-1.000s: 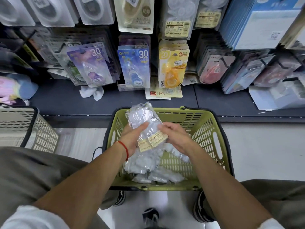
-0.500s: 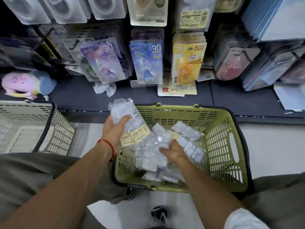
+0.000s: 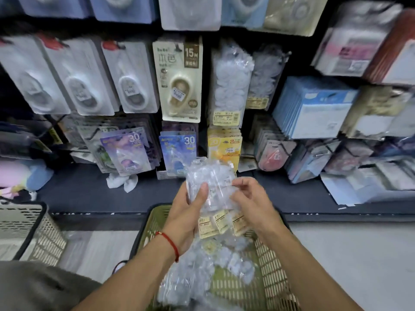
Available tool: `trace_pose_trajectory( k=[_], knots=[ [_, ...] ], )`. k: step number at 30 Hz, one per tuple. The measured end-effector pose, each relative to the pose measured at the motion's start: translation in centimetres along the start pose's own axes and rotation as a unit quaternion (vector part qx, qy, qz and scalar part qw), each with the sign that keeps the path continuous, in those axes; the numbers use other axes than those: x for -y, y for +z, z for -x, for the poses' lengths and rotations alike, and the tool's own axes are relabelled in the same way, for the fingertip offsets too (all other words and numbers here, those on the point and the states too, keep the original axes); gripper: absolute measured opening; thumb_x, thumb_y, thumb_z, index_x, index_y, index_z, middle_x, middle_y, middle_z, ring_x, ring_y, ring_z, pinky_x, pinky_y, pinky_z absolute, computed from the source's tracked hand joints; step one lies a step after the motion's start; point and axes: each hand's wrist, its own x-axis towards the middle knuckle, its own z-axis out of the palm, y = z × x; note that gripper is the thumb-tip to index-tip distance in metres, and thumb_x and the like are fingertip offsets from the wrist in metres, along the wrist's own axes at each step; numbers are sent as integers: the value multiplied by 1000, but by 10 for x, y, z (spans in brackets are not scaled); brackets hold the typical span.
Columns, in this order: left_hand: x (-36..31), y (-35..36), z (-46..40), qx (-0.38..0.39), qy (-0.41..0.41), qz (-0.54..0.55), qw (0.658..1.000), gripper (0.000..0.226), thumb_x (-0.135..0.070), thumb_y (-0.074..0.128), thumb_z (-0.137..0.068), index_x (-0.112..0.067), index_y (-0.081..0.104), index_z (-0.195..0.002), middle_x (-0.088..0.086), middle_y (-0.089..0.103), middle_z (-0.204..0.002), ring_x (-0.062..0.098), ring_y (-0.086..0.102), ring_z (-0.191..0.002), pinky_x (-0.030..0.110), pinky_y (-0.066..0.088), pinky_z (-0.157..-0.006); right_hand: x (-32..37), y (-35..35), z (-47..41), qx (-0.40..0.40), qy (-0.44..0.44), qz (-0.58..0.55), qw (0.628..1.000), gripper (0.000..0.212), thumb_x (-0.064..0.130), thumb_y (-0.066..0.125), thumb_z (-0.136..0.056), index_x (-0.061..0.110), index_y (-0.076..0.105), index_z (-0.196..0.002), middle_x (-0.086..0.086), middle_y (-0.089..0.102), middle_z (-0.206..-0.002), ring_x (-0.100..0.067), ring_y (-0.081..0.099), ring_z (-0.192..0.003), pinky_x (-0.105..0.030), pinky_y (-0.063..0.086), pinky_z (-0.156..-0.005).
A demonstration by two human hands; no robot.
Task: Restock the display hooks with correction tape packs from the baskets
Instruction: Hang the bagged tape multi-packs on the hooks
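Clear plastic packs of correction tape sit bunched in my left hand, thumb curled over their front, yellow labels hanging below my palm. My right hand pinches the bunch's right edge with bent fingers, though blur makes the exact grip hard to judge. Both are raised above the green basket, where more packs lie, before the display hooks.

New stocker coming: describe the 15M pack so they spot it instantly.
On the display wall, middle row, find the grey packs. The 15M pack hangs just right of them. It alone is cream, with a brown corner label.
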Motion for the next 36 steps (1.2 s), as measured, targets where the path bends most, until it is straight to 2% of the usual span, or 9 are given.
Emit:
trace_pose_trajectory(
  k=[2,5,9,14,17,20,24,30,36],
  knots=[
    [-22,11,-3,9,9,21,1000,55,-44,72,-89,-26,58,-139,2,74,-133,29,71,-123,57,55,-106,25,-29,-12,38,-30,32,998,41,17,75,-94,38,53,-122,4,67,-116,-10,66,-106,-24,56,-84],
    [-60,27,-10,61,38,0,997,63,-33,83,-77,-27,57,-134,0,78,-124,27,75,-115,48,63,-94,64,-58,-25,68,-33,32,997,60,42,90,-77,42,56,-127,8,76,-104,-9,74,-96,-25,60,-79],
    [-113,48,-28,111,113,-98,983,83,-20,94,-67,-22,54,-140,3,75,-130,23,73,-119,42,59,-102,100,-80,-40,46,-105,32,993,17,40,86,-85,42,73,-95,11,78,-96,-11,75,-91,-24,59,-75],
    [-158,51,-55,91,208,-174,958,76,-33,97,-69,-35,58,-135,-16,74,-128,6,72,-116,26,61,-94,122,-97,-52,-59,-164,-15,985,16,33,71,-99,27,61,-109,-10,79,-100,-34,78,-89,-49,64,-73],
    [-151,43,-65,78,228,-161,957,79,-32,95,-74,-30,56,-143,-6,72,-135,18,70,-124,44,57,-104,127,-102,-58,-123,-185,-21,975,2,33,65,-103,31,64,-102,-14,77,-99,-36,73,-79,-50,59,-69],
    [-137,40,-70,76,231,-144,959,83,-37,95,-68,-33,57,-142,-5,72,-135,20,70,-125,50,54,-108,133,-107,-62,-126,-186,-39,974,12,42,70,-97,33,68,-105,-15,77,-99,-36,71,-77,-55,59,-67],
    [-134,36,-77,89,234,-137,958,77,-36,96,-70,-34,60,-138,-4,74,-133,21,72,-121,40,60,-100,136,-109,-66,-130,-185,-62,972,21,45,71,-93,32,71,-110,-14,78,-104,-51,72,-93,-68,60,-75],
    [-133,33,-81,97,235,-109,961,68,-20,88,-74,-33,62,-136,-1,76,-129,22,75,-116,27,62,-88,143,-111,-70,-144,-172,-87,971,17,32,68,-101,24,70,-116,-10,80,-101,-42,77,-90,-49,64,-67],
    [-133,33,-76,100,234,-103,962,75,-26,95,-71,-32,60,-138,-3,76,-129,19,75,-116,24,62,-86,141,-110,-73,-160,-150,-73,973,16,35,69,-101,28,74,-114,-4,81,-103,-34,78,-94,-55,62,-82]
  ],
)
